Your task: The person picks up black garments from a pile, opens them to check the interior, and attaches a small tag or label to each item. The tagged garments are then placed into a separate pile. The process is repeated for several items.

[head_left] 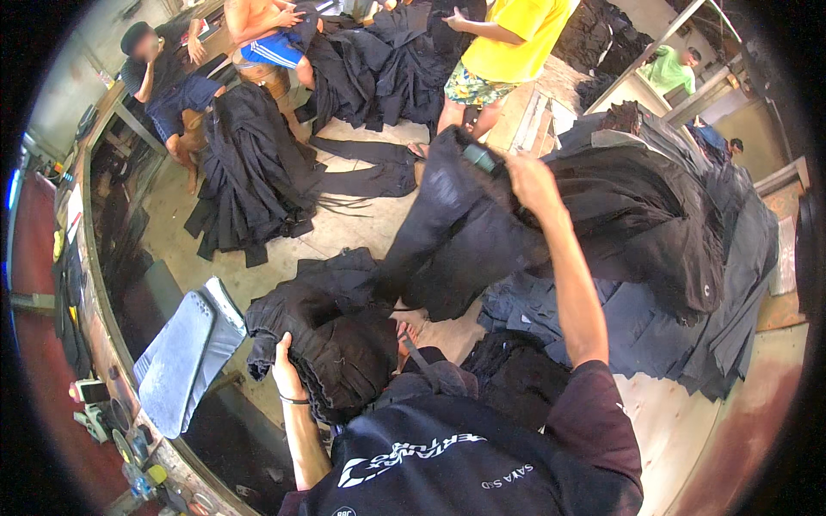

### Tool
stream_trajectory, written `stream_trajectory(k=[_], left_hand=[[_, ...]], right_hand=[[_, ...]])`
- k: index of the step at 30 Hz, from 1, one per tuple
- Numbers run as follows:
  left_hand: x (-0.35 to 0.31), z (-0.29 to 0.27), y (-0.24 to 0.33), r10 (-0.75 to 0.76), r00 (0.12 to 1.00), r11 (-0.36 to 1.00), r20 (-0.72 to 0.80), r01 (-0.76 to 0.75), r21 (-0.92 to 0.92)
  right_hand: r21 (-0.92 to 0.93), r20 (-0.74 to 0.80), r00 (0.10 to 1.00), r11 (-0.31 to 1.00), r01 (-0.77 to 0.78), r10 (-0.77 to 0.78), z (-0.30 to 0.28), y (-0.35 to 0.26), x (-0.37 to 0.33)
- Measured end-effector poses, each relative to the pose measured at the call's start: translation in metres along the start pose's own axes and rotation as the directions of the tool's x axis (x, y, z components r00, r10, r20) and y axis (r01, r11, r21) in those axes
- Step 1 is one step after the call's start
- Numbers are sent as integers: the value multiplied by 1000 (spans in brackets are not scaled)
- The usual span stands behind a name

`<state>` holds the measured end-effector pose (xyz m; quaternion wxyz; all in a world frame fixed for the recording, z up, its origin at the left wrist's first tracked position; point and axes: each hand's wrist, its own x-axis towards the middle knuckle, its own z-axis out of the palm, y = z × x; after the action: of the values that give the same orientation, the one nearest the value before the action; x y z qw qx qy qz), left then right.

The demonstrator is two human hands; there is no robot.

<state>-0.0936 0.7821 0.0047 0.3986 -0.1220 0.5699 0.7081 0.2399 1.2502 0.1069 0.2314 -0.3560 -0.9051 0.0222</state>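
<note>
My right hand (532,182) is raised ahead, its fingers closed on the upper edge of a pair of black trousers (460,228). A pale faded patch shows on their cloth, and a small greenish piece sits near the top edge. The trousers hang down toward a thick bundle of folded black trousers (344,344) in front of my body. Around the left end of that bundle my left hand (289,374) is closed, thumb on top and the other fingers hidden underneath. Where the hanging cloth meets the bundle, I cannot tell the pieces apart.
At right lies a large heap of dark garments (654,232). Another black pile (249,172) stands ahead left, with more cloth beyond. A padded grey board (176,361) is beside the cluttered bench (103,344) at left. Several people are ahead, one in a yellow shirt (533,34).
</note>
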Motion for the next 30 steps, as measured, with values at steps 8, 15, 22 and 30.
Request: stream_trajectory(k=[8,15,22,30], left_hand=[[-15,13,-8,103,993,995,-56,-102,11],[-17,8,-5,158,987,979,-7,-155,130],[-14,11,-14,189,956,939,225,-243,244],[-4,-9,-10,87,880,984,466,-150,98]], right_hand=[[-208,201,976,977,-45,88,2,0,-19],[-286,880,351,947,-145,320,211,-104,-192],[738,497,853,442,-511,156,170,-285,-168],[697,599,801,481,-532,16,83,-373,-129]])
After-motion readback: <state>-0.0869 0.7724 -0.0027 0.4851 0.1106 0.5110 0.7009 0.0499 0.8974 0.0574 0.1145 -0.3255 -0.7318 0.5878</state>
